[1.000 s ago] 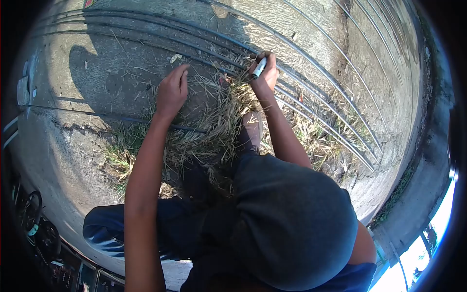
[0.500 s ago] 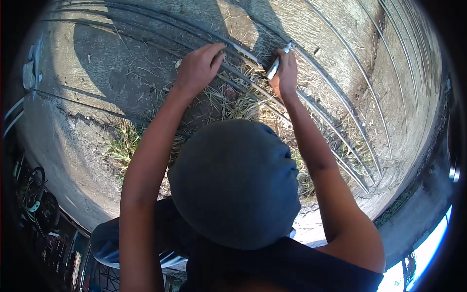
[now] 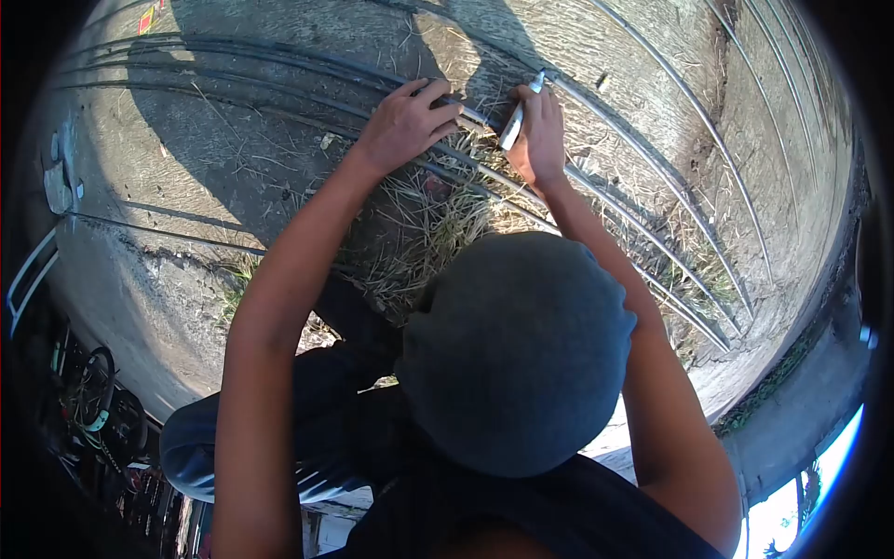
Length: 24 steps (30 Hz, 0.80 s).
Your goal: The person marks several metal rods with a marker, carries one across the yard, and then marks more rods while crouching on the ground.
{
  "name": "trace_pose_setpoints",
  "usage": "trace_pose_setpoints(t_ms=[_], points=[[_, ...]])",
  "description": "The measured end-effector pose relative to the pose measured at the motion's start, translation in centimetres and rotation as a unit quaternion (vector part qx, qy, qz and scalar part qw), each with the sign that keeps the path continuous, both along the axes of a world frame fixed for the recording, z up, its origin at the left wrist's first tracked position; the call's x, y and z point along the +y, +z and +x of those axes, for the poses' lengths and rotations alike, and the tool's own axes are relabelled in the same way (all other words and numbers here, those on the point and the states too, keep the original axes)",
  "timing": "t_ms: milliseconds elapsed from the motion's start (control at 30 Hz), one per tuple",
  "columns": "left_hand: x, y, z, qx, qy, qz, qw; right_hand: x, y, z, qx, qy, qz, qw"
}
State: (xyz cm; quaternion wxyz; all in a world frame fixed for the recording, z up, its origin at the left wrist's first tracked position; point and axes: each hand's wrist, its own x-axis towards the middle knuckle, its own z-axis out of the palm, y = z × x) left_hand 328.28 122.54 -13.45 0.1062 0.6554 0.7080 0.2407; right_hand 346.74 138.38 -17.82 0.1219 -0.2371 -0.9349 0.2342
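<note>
My left hand (image 3: 410, 128) reaches over several long thin metal rods (image 3: 335, 67) on the ground. Its fingers are apart, and the fingertips lie at the uppermost rod of the bundle. To its right, my right hand (image 3: 541, 140) is closed around a slim white marker (image 3: 513, 125) with a narrow silvery end pointing away from me. The palm side of this hand and part of the marker are hidden. Dry grass (image 3: 438, 210) lies under and beside the rods, below both hands.
A grey cap (image 3: 517, 354) on the head covers the lower middle of the view. More curved-looking rods (image 3: 675, 79) run along the concrete ground at right. Dark cables and clutter (image 3: 98, 410) stand at lower left. A red and yellow item (image 3: 147, 19) lies at upper left.
My left hand has moved right and slightly down, onto the rod and closer to my right hand. My right hand still holds the marker. The head and view have shifted a little.
</note>
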Motion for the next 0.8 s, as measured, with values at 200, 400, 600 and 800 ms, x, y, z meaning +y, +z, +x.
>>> trace_pose_setpoints(t_ms=[200, 400, 600, 800], points=[[0.2, -0.9, -0.8, 0.052, -0.051, 0.005, 0.997, -0.4, -0.7, 0.2, -0.001, -0.016, -0.017, 1.0], [-0.1, -1.6, -1.2, 0.088, -0.089, 0.008, 0.992, -0.8, -0.1, 0.2, 0.028, -0.009, -0.039, 0.999], [0.1, -1.8, -0.6, 0.062, -0.119, 0.022, 0.991, -0.5, -0.4, 0.1, 0.051, 0.003, -0.036, 0.998], [-0.1, -2.1, 0.2, 0.097, -0.087, 0.005, 0.991, 0.1, 0.5, 0.5, 0.105, 0.082, -0.074, 0.988]])
